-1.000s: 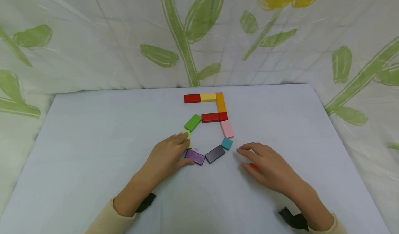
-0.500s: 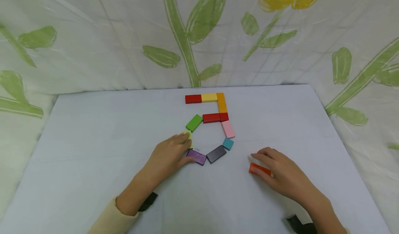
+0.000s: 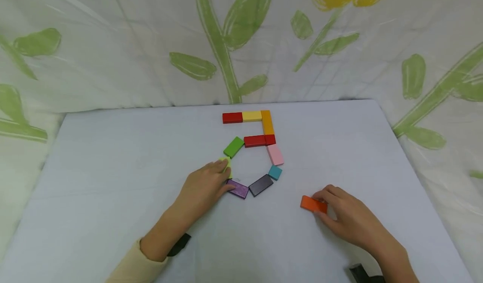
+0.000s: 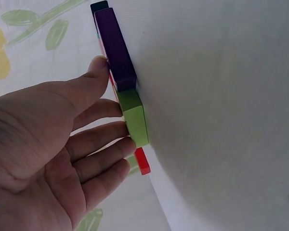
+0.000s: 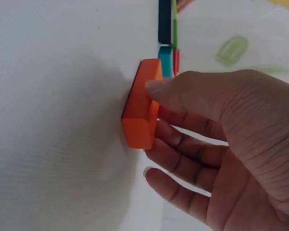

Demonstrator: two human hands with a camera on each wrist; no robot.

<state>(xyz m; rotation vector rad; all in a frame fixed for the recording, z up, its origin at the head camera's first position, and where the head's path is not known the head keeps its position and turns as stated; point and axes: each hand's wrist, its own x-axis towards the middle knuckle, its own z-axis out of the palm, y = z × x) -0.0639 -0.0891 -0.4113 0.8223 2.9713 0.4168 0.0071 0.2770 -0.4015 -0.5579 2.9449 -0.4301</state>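
My left hand (image 3: 201, 188) rests on the blocks at the lower left of the figure. Its fingertips touch the lime block (image 4: 136, 126) and its thumb lies on the purple block (image 3: 238, 189); the fingers are nearly straight. Off to the right, my right hand (image 3: 345, 218) pinches an orange block (image 3: 313, 204) between thumb and fingers, low over the white table. A dark grey block (image 3: 260, 185), a teal block (image 3: 275, 172), a pink block (image 3: 275, 154) and a green block (image 3: 234, 147) form a ring with the lime and purple ones.
Above the ring, a long red block (image 3: 254, 141), a small red block (image 3: 270, 139), an orange-yellow block (image 3: 267, 123), a yellow block (image 3: 251, 116) and another red block (image 3: 232, 118) make a hook shape. A flower-patterned curtain (image 3: 143, 48) hangs behind the white table (image 3: 113, 157).
My right hand has moved away from the ring, to the right and nearer me, with the orange block now plainly visible at its fingertips. The left hand and the other blocks stay put.
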